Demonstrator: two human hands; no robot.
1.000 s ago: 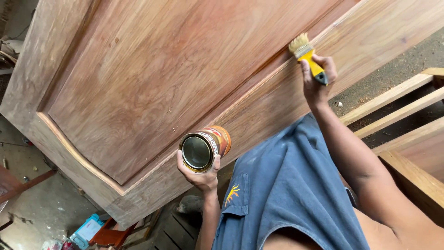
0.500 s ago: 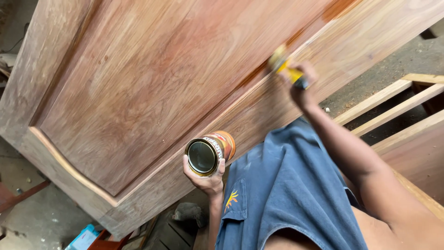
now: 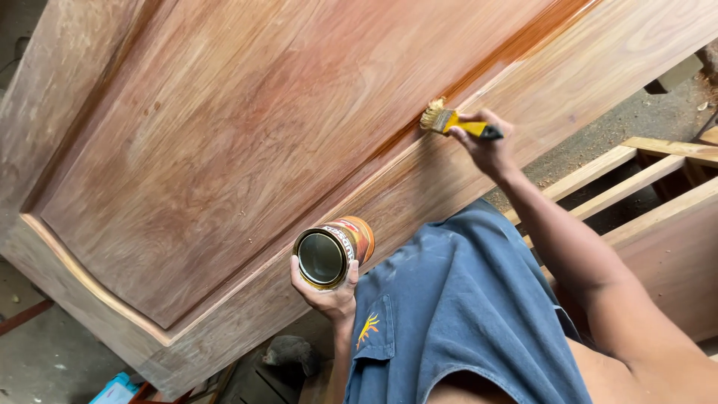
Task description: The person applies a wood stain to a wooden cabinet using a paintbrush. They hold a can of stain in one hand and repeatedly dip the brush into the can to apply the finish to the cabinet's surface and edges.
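Where concrete floor shows at lower left: blue carton corner at bottom edge, reddish strip lying beside. Wooden door panel, large, raised centre field with moulded border, filling left and middle, tilted across view; grain reddish brown, darker wet-looking streak along upper groove toward top right. Left hand, below door's lower rail, fingers wrapped tight around small round can; can orange-sided, lidless, held on its side with open mouth facing camera, dark glossy contents inside, close in front of door rail though contact not discernible. Grey lump on ground beneath hand, kind not discernible. Blue-grey shorts, small yellow emblem near pocket, at bottom centre. Paintbrush, yellow handle, pale bristles pressed against groove between raised field and rail. Right hand, fingers clamped on brush handle, arm stretching down to lower right. Pale timber frame pieces, right edge, over dusty ground.
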